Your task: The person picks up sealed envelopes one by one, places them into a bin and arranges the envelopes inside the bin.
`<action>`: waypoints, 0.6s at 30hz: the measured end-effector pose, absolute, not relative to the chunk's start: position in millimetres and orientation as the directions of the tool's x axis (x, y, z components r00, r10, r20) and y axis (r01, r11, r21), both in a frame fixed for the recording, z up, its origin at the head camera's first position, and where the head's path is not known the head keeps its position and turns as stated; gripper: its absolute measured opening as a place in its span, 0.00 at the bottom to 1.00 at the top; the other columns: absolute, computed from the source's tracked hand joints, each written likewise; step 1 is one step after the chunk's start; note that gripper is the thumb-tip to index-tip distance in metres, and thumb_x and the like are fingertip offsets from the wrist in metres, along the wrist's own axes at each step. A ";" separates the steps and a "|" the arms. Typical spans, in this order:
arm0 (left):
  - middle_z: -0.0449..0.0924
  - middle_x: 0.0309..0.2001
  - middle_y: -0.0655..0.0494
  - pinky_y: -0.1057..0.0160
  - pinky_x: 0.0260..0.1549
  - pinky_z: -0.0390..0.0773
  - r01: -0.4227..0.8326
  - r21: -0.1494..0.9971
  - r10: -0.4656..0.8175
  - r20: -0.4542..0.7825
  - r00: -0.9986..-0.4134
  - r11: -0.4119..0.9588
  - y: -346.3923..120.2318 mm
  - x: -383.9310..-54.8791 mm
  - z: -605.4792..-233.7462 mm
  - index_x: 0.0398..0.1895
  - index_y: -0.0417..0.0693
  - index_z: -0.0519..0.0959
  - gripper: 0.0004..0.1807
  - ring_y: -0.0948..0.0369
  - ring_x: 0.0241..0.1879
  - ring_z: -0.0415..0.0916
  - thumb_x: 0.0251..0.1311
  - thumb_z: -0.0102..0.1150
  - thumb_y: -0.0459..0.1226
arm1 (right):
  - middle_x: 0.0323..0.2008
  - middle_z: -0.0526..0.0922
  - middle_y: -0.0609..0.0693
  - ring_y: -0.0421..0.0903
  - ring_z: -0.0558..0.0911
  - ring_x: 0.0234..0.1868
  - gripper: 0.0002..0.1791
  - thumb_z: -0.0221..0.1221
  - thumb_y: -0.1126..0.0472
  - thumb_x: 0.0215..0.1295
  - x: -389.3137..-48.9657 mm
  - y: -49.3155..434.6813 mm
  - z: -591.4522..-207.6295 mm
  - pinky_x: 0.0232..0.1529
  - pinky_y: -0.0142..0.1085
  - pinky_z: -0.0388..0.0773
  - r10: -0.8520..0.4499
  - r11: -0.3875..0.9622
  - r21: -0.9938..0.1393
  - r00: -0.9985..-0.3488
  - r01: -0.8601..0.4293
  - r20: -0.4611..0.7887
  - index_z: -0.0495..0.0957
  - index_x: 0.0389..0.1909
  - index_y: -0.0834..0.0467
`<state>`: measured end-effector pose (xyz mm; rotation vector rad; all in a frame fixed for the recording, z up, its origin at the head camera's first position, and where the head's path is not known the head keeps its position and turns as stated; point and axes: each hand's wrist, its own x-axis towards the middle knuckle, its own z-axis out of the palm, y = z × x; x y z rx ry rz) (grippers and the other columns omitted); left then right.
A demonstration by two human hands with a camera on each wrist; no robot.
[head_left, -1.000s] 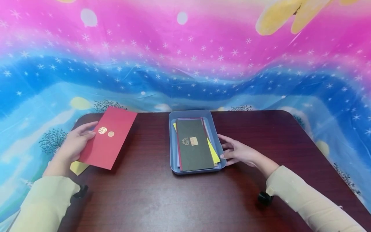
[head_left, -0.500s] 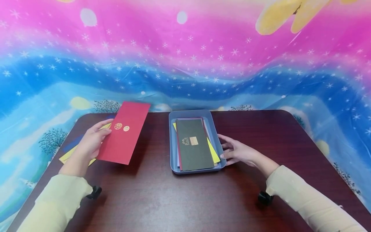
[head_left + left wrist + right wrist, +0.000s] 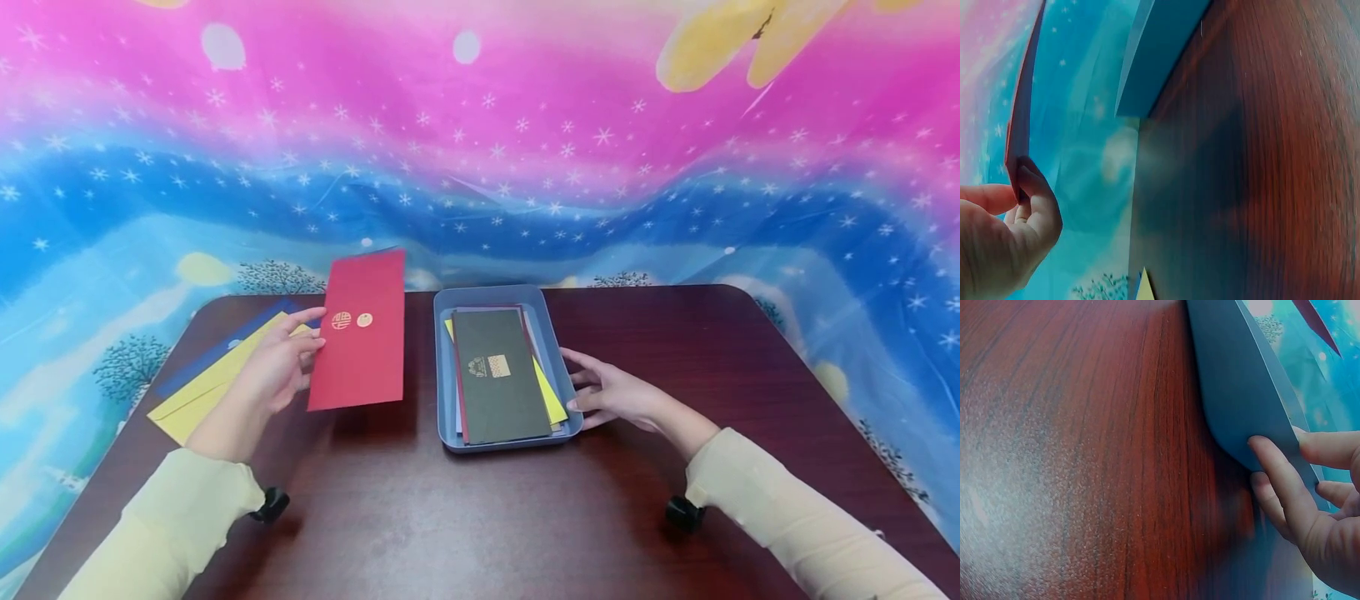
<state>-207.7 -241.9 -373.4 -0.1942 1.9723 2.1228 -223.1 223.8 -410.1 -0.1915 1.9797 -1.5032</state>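
My left hand (image 3: 277,367) pinches a red envelope (image 3: 360,333) by its left edge between thumb and fingers. The envelope, marked with a gold emblem and a round gold seal, is held up above the table, left of a blue-grey tray (image 3: 491,296). In the left wrist view the red envelope (image 3: 1020,119) shows nearly edge-on. Inside the tray lies a pile topped by a dark green envelope (image 3: 502,408), with yellow, red and lilac edges showing beneath. My right hand (image 3: 618,392) touches the tray's right outer wall near the front corner with its fingers and thumb.
A yellow envelope (image 3: 198,404) lies on the table's left side, partly hidden by my left arm. A blue envelope (image 3: 217,354) sticks out behind it. The dark wooden table (image 3: 465,525) ends at a patterned cloth backdrop (image 3: 480,192).
My left hand has carried the red envelope rightward toward the tray, turning it more upright. The yellow and blue envelopes have come into fuller view. The right hand stays at the tray.
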 end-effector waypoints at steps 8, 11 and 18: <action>0.73 0.54 0.57 0.62 0.43 0.82 -0.282 0.952 0.145 -0.265 -0.953 -0.118 -219.8 -205.2 -369.0 0.82 0.52 0.49 0.35 0.63 0.46 0.78 0.77 0.46 0.31 | 0.71 0.57 0.74 0.56 0.82 0.54 0.52 0.60 0.73 0.69 -222.6 223.2 -408.0 0.48 0.51 0.84 -0.478 0.336 -0.908 -0.785 0.251 -0.394 0.38 0.84 0.54; 0.76 0.49 0.59 0.64 0.39 0.81 -0.282 0.949 0.167 -0.258 -0.952 -0.142 -212.0 -204.9 -369.9 0.81 0.50 0.50 0.35 0.64 0.41 0.80 0.76 0.47 0.30 | 0.71 0.57 0.74 0.57 0.82 0.54 0.52 0.60 0.73 0.70 -222.1 223.2 -408.2 0.48 0.51 0.84 -0.477 0.335 -0.907 -0.785 0.254 -0.395 0.38 0.84 0.54; 0.77 0.48 0.59 0.67 0.36 0.80 -0.293 0.943 0.213 -0.258 -0.942 -0.156 -196.6 -205.0 -373.2 0.78 0.50 0.52 0.33 0.64 0.39 0.79 0.75 0.49 0.28 | 0.71 0.57 0.75 0.57 0.83 0.54 0.51 0.60 0.73 0.70 -221.3 223.4 -408.9 0.47 0.51 0.84 -0.481 0.331 -0.910 -0.785 0.250 -0.390 0.38 0.84 0.54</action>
